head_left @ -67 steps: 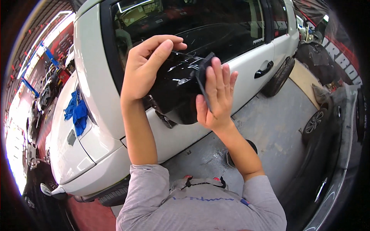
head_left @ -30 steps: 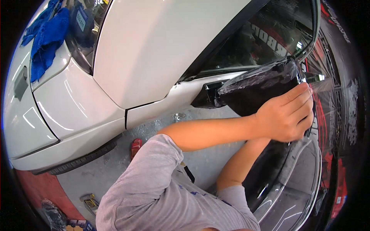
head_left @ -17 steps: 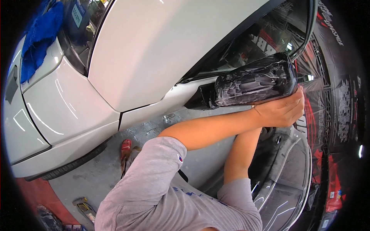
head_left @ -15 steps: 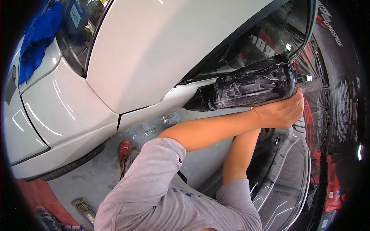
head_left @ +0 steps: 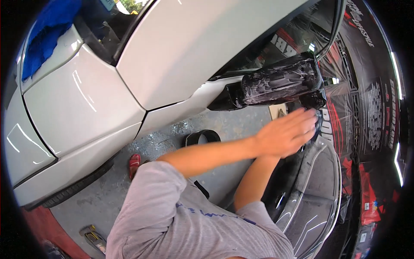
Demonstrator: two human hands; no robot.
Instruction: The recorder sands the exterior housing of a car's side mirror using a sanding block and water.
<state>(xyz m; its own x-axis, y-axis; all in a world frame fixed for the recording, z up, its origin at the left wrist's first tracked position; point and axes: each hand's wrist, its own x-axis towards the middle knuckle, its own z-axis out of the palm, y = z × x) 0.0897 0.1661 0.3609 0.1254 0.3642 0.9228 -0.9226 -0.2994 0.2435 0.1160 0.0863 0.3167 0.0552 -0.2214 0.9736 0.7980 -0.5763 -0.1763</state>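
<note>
A black side mirror [head_left: 280,82] with whitish streaks over its housing juts from the white car [head_left: 172,56]. My left hand [head_left: 286,131] is just below the mirror's outer end, its fingers stretched forward and a little blurred. A small dark lump [head_left: 312,100] sits between those fingertips and the mirror; I cannot tell whether it is held. My right forearm [head_left: 255,183] rises behind my left wrist. The right hand is mostly hidden behind the left one, so its fingers cannot be made out.
A blue cloth [head_left: 47,41] lies on the white car at far left. On the grey floor are a black round band [head_left: 202,138], a red shoe [head_left: 134,163] and a yellow-and-black object [head_left: 92,237]. A dark vehicle [head_left: 317,185] stands close on my right, before printed black-and-red sheeting [head_left: 371,108].
My left hand has left the underside of the mirror's outer end and moved down and left. The dark lump and the black band on the floor now show. The view has shifted slightly.
</note>
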